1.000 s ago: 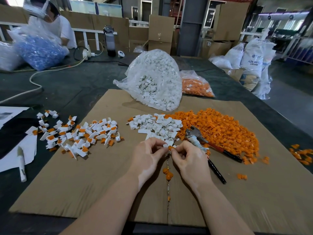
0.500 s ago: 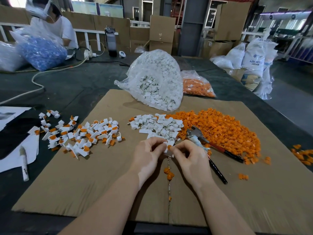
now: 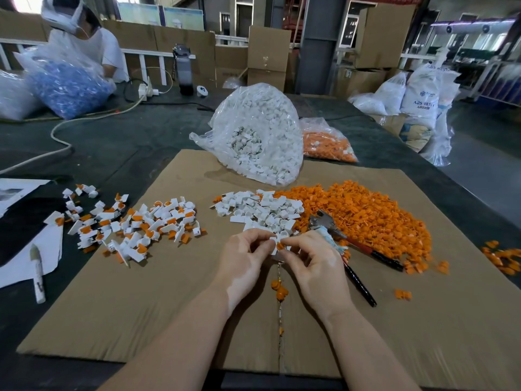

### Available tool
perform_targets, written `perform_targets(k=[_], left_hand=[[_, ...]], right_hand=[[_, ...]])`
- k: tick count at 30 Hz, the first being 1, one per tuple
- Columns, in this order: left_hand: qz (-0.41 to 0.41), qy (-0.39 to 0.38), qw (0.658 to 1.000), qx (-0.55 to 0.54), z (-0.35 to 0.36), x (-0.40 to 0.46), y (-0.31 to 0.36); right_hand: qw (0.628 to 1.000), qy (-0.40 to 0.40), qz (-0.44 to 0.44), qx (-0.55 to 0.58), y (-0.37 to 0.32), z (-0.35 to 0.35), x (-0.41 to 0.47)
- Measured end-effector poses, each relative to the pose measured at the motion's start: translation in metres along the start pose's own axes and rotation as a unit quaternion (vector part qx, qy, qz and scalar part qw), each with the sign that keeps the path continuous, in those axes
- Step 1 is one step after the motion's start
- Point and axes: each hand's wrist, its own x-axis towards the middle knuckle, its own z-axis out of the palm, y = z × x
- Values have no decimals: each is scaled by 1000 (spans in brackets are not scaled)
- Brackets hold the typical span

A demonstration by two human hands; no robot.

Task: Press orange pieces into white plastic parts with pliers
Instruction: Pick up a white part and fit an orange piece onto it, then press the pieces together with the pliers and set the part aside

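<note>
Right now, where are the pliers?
Head view: the pliers lie on the cardboard, right of the right hand, at the orange pile's near edge.

On the cardboard sheet (image 3: 169, 306), assembled parts (image 3: 135, 230) lie left, pliers (image 3: 352, 244) right, bagged parts (image 3: 259, 136) behind.

a dim warehouse hall; a long dark table (image 3: 118, 142) runs back toward stacked cardboard boxes (image 3: 267, 52) and a grey pillar (image 3: 318, 52); a white railing (image 3: 152, 56) crosses behind; daylight enters through windows (image 3: 25, 2) at far left; white sacks (image 3: 420, 100) stand on the grey floor (image 3: 485, 165) at right
</note>
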Motion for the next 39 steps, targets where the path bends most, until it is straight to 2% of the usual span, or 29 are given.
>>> perform_targets(k=[7,13,31,37,39], left_hand=[[-2,5,1000,-21,-1,-3,4],[-9,-14,999,-45,-1,-4,5],[-5,-12,1000,-9,1,0,-2],[-29,12,999,-28,4,3,-4],[-38,14,998,-39,5,5,-4]], right_hand=[[999,1,-17,-28,-2,1,-1],[1000,-2,1,6,-2,1,0],[999,-7,-16,-30,-4,-1,-1],[997,56,23,-52,-4,1,1],[992,76,40,-97,-4,-1,1]])
